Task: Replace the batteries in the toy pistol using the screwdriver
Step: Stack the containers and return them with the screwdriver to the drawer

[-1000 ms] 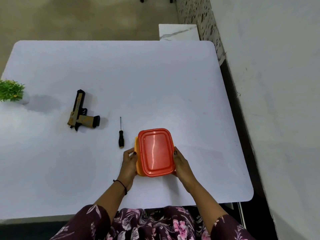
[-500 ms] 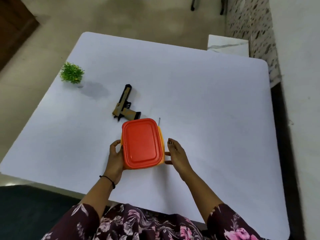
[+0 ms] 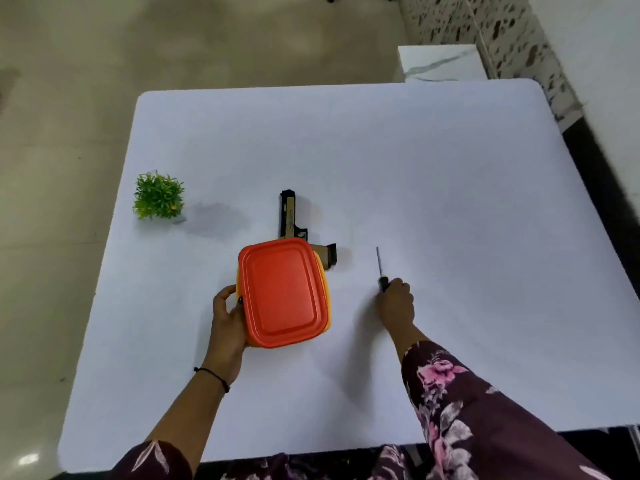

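Note:
The tan and black toy pistol (image 3: 290,216) lies on the white table (image 3: 415,168), its grip partly hidden behind an orange box with a red lid (image 3: 283,292). My left hand (image 3: 228,318) holds that box by its left side, lifted over the table. A thin screwdriver (image 3: 380,268) with a black handle lies to the right of the box. My right hand (image 3: 396,301) covers the handle's near end, fingers curled on it. No batteries are visible.
A small green artificial plant (image 3: 157,195) stands near the table's left edge. A white marble-topped block (image 3: 440,65) sits beyond the far right corner, beside a speckled wall. Floor lies to the left.
My right hand left the box and went right to the screwdriver handle. My left hand alone now holds the box, which sits over the pistol's grip. The camera view shifted.

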